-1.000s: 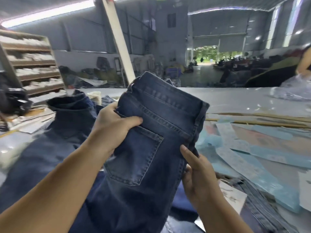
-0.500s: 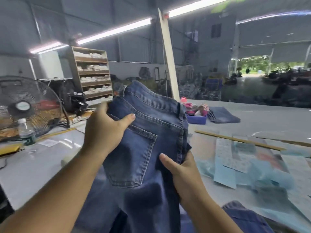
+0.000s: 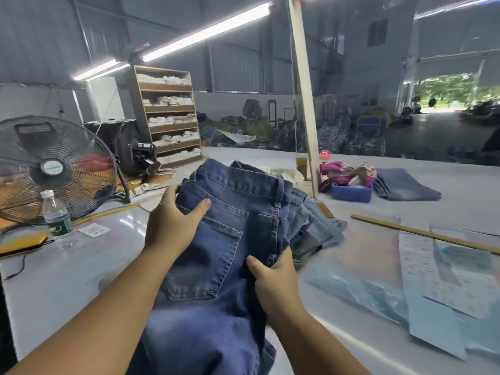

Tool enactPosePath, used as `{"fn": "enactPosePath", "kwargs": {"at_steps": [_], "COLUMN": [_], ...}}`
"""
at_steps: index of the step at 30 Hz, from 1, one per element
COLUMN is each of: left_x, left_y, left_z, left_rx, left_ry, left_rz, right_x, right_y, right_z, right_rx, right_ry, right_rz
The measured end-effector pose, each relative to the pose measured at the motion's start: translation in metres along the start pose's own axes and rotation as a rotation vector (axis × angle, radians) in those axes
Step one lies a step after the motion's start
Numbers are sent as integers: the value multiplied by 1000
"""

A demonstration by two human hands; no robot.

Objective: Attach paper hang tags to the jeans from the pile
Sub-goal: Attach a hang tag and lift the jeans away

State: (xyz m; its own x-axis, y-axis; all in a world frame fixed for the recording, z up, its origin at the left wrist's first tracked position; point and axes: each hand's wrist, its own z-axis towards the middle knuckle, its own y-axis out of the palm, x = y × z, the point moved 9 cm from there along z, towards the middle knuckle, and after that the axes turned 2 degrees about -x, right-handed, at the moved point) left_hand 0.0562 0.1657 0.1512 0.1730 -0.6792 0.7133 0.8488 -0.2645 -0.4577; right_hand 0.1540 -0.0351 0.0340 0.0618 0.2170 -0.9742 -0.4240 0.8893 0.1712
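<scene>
Both hands are on one pair of dark blue jeans (image 3: 230, 239), held up over the white table (image 3: 75, 280) with the back pocket facing the camera. The left hand (image 3: 173, 226) grips the waistband edge — thumb curled over the front just above the pocket, fingers tucked behind the denim. The right hand (image 3: 273, 282) pinches the side seam lower down, thumb on the front, fingers wrapped behind.

Right behind the jeans, a rumpled pile of lighter jeans (image 3: 313, 226) lies on the table. Left of the jeans stand a water bottle (image 3: 56, 215) and a black fan (image 3: 51, 169). To their right lie blue paper sheets (image 3: 446, 288) and a wooden stick (image 3: 422, 234). Farther back on that side there's a blue tray (image 3: 351, 192) — with a folded piece of denim (image 3: 405, 185) just beside it.
</scene>
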Motion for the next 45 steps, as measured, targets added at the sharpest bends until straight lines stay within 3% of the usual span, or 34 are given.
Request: {"fn": "enactPosePath", "kwargs": {"at_steps": [5, 10, 15, 19, 22, 24, 26, 28, 32, 36, 40, 45], "left_x": [-7, 81, 149, 162, 158, 155, 156, 160, 165, 167, 174, 191], "left_y": [26, 69, 162, 233, 272, 281, 284, 283, 276, 269, 259, 232], "left_z": [-10, -50, -133, -209, -275, -315, -339, -353, -365, -362, -322, -224], "left_rx": [-80, -274, -667, -1006, -1372, -1603, -1752, -1842, -1918, -1881, -1711, -1380], "left_ry": [28, 212, 272, 86, -137, -225, -207, -168, -151, -158, -172, -107], "left_rz": [-140, -388, -518, -583, -582, -506, -445, -424, -406, -398, -507, -716], "right_x": [-16, -41, -33, -36, -25, -26, -27, -30, -32, -35, -48, -72], "right_y": [-30, -107, -211, -269, -289, -297, -299, -299, -293, -287, -291, -279], "right_z": [-20, -87, -168, -224, -256, -273, -283, -289, -291, -282, -260, -190], "right_rx": [66, 332, 739, 904, 886, 844, 738, 683, 653, 669, 669, 597], "right_ry": [-116, -202, -115, -43, 132, 257, 385, 370, 311, 235, 79, -136], "right_rz": [-41, 119, -78, -248, -376, -596, -843, -798, -713, -594, -457, -212]}}
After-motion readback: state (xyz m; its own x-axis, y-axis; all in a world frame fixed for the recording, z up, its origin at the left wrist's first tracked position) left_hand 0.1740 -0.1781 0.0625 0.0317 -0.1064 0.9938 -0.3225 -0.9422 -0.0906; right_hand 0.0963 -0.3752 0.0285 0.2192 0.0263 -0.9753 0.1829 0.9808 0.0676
